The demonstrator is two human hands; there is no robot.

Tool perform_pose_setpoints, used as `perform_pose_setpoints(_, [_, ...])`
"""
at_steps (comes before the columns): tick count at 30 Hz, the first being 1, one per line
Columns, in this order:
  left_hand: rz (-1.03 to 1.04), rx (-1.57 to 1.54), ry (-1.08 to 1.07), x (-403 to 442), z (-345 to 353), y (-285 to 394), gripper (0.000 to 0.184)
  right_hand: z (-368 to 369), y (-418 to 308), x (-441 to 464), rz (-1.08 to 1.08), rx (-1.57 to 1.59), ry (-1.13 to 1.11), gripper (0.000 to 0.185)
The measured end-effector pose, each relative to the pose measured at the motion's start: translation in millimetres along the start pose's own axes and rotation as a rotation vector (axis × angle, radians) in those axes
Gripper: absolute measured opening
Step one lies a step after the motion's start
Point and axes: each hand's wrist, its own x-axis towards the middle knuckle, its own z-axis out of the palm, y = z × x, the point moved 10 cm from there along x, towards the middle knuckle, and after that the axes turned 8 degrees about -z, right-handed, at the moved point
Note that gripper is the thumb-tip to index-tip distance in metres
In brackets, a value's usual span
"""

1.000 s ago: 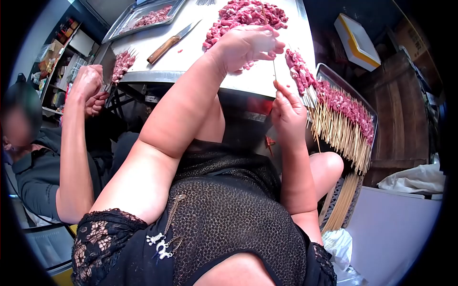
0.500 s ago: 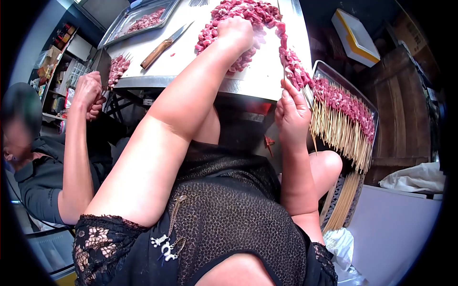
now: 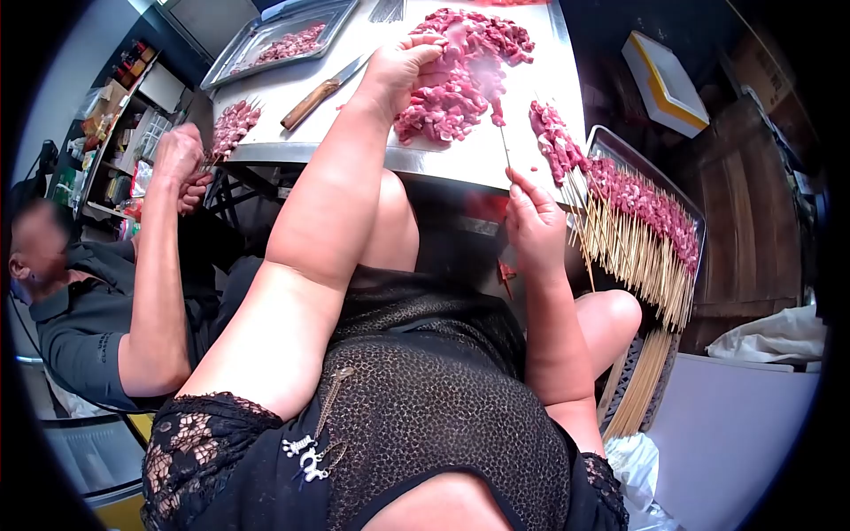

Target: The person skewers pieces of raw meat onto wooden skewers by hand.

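Note:
My left hand point(image 3: 403, 71) is at the left edge of a pile of raw meat pieces point(image 3: 443, 111) on the white table. Its thumb and fingers are pinched together; what lies between the fingertips is hard to make out. Between the fingers of my right hand point(image 3: 535, 217) is a thin skewer point(image 3: 506, 149), pointing up toward the pile, with meat point(image 3: 498, 115) at its upper end. Just right of that hand, loaded meat skewers point(image 3: 558, 146) lie at the table's corner. Many more skewers point(image 3: 651, 212) line a metal tray beside the table.
A knife point(image 3: 310, 104) with a wooden handle lies left of the pile. Behind it is a metal tray point(image 3: 232, 75) with meat. At left, a co-worker's hands point(image 3: 181, 164) are near more meat skewers point(image 3: 235, 128). Bare bamboo sticks point(image 3: 639, 389) stand low on the right.
My left hand has moved left from the middle of the pile to its edge. My right hand's skewer now stands apart from the loaded skewers, tilted toward the pile. The view has shifted slightly.

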Motion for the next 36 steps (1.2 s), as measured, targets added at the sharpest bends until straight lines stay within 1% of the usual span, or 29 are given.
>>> perform_pose_setpoints(1, [0.002, 0.000, 0.000, -0.4, 1.5, -0.5, 0.022, 0.3, -0.2, -0.2, -0.002, 0.000, -0.001, 0.026])
perform_pose_setpoints(3, [0.107, 0.137, 0.017, -2.4, 3.6, 7.2, 0.028, 0.7, 1.0, -1.2, -0.008, -0.027, -0.009, 0.026])
perform_pose_setpoints(4, [0.175, 0.304, -0.054, -1.4, 8.8, 8.9, 0.038, -0.5, 2.3, -1.6, -0.007, -0.027, -0.005, 0.026])
perform_pose_setpoints(5, [0.265, 0.505, -0.004, -3.4, 8.8, 11.0, 0.043, -2.0, 3.2, -1.4, -0.008, -0.020, -0.002, 0.026])
perform_pose_setpoints(8, [0.252, 0.499, 0.001, 1.8, 2.5, 8.5, 0.041, -5.0, 5.4, -1.3, -0.004, -0.006, -0.004, 0.026])
perform_pose_setpoints(10, [0.204, 0.260, -0.093, 0.2, 4.7, 8.0, 0.037, -4.7, 5.7, -1.7, 0.002, 0.004, -0.008, 0.027])
perform_pose_setpoints(11, [0.202, 0.258, -0.092, -0.9, 4.7, 8.3, 0.037, -4.4, 5.1, -2.1, 0.004, 0.004, -0.007, 0.027])
perform_pose_setpoints(13, [0.029, 0.060, -0.182, -9.3, 16.2, 1.6, 0.036, -4.4, 4.6, -2.3, 0.009, 0.003, -0.005, 0.027])
perform_pose_setpoints(15, [0.056, 0.073, -0.193, -14.6, 21.9, 4.6, 0.036, -6.3, 4.5, -1.3, 0.005, -0.022, 0.016, 0.027])
perform_pose_setpoints(17, [0.280, 0.457, -0.241, -20.5, 33.9, 12.4, 0.034, -6.4, 5.6, 0.0, -0.004, -0.043, 0.019, 0.027])
perform_pose_setpoints(18, [0.278, 0.456, -0.240, -21.3, 36.3, 13.4, 0.034, -6.7, 5.4, 0.6, -0.016, -0.064, 0.022, 0.027])
perform_pose_setpoints(21, [0.626, 0.848, 0.091, -36.3, 36.4, 44.2, 0.021, -3.4, 1.4, -0.4, -0.008, -0.063, 0.025, 0.027])
perform_pose_setpoints(22, [0.652, 0.745, 0.128, -37.1, 31.0, 48.7, 0.014, -2.1, 0.3, -1.1, -0.004, -0.063, 0.023, 0.027])
perform_pose_setpoints(23, [0.650, 0.746, 0.131, -35.5, 28.9, 49.7, 0.014, -1.7, 0.4, -1.7, 0.012, -0.051, 0.026, 0.027])
perform_pose_setpoints(25, [0.411, 0.503, 0.108, -19.0, 10.9, 37.9, 0.023, -2.4, 2.0, -1.6, 0.027, -0.039, 0.026, 0.026])
perform_pose_setpoints(26, [0.335, 0.436, 0.108, -15.2, 4.4, 33.2, 0.028, -2.3, 4.3, -1.4, 0.029, -0.028, 0.013, 0.026])
perform_pose_setpoints(27, [0.337, 0.436, 0.111, -13.2, 1.3, 33.3, 0.028, -1.3, 5.6, -1.5, 0.031, -0.016, -0.001, 0.026])
perform_pose_setpoints(29, [0.212, 0.372, 0.235, -6.1, -19.6, 23.7, 0.036, -0.3, 6.3, -2.3, 0.036, -0.022, -0.002, 0.026])
perform_pose_setpoints(30, [0.162, 0.337, 0.249, -4.9, -23.1, 21.2, 0.042, -0.2, 6.7, -2.4, 0.040, -0.029, 0.000, 0.026])
perform_pose_setpoints(31, [0.165, 0.338, 0.251, -5.3, -22.6, 22.4, 0.042, 0.1, 7.2, -2.4, 0.038, -0.027, -0.002, 0.026])
perform_pose_setpoints(33, [0.078, 0.085, 0.164, -4.5, -18.2, 12.6, 0.047, 1.6, 8.2, -2.4, 0.025, -0.014, -0.021, 0.026])
perform_pose_setpoints(34, [-0.020, 0.073, 0.148, -6.3, -15.8, 6.4, 0.051, 1.8, 8.5, -2.4, 0.022, -0.013, -0.025, 0.026])
perform_pose_setpoints(35, [-0.017, 0.074, 0.149, -6.6, -16.9, 8.0, 0.051, 0.7, 8.6, -2.5, 0.019, -0.034, -0.019, 0.026])
perform_pose_setpoints(36, [-0.077, 0.036, 0.102, -5.5, -14.2, 2.3, 0.053, -0.5, 8.3, -2.6, 0.016, -0.057, -0.012, 0.026])
